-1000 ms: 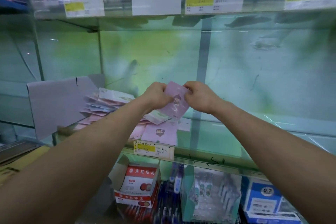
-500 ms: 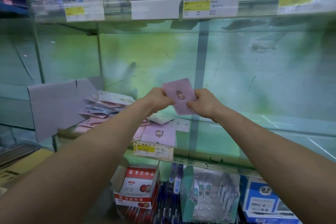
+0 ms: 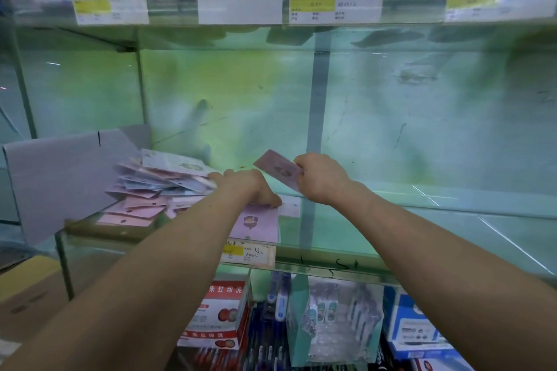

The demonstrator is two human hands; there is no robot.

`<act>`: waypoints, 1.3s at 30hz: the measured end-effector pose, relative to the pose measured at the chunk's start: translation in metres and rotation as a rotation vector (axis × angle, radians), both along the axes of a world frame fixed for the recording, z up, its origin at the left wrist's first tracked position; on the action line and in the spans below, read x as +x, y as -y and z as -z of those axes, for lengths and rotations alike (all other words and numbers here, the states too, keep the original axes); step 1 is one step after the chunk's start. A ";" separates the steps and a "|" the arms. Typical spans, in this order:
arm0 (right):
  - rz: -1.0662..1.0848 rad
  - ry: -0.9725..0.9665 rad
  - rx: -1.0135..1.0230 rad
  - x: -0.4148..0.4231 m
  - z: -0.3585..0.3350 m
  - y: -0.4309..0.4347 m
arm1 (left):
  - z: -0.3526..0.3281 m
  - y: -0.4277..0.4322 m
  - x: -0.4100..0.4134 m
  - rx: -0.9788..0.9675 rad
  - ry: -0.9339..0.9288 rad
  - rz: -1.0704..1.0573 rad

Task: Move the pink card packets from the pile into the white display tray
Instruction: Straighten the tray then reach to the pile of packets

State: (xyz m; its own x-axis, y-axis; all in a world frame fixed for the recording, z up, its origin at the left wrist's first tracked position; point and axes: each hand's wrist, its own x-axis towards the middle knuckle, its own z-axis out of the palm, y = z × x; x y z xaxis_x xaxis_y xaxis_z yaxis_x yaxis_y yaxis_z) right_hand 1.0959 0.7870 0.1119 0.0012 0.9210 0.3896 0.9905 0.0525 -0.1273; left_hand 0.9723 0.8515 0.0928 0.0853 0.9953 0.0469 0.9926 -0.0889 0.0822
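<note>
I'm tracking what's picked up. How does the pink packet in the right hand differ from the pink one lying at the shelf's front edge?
The held packet is up in the air, pinched by the right hand; the front packet lies on the glass shelf. The held packet tilts, its free corner raised; the front packet lies flat. Both are pink with a dark mark near the middle.

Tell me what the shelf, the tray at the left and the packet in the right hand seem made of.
Shelf: glass, glossy; it is see-through and streaked with reflections.
Tray: likely cardboard, matt pale grey; flat folded walls with a cut slit.
Packet, pinched by the right hand: probably thin card, perhaps film-wrapped; pink, flat though held at one end.
</note>
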 end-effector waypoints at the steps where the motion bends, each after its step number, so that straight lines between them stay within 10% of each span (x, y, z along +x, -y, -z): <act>1: 0.008 0.005 -0.003 0.000 0.000 0.000 | -0.001 0.000 0.000 -0.008 0.012 0.015; 14: 0.089 0.041 -0.049 0.010 0.005 0.019 | -0.005 0.015 0.025 0.176 -0.363 0.281; 39: 0.284 0.094 0.014 0.112 -0.003 0.157 | -0.028 0.143 0.108 0.603 -0.424 0.400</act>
State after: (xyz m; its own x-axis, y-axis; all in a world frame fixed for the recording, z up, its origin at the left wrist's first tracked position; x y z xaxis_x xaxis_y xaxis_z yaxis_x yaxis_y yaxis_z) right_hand 1.2083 0.6300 0.1153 0.2218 0.8835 0.4126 0.9731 -0.2275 -0.0358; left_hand 1.0805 0.7089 0.1207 0.5570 0.7007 0.4458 0.8129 -0.3500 -0.4655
